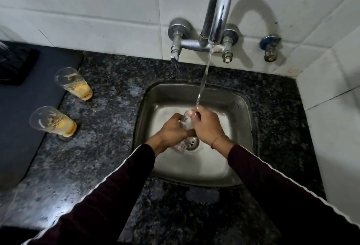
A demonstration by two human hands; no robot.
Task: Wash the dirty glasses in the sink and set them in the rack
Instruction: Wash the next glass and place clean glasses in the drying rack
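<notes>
both hands, left hand point(172, 128) and right hand point(206, 126), grasping glass point(186, 122) mid-sink point(243, 120), walls well apart

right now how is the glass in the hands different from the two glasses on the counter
The glass in the hands looks clear, while the two glasses on the counter hold orange residue at the bottom. It is gripped by the left hand and right hand over the sink under the running water; those two stand untouched on the granite. All three seem to be patterned tumblers.
</notes>
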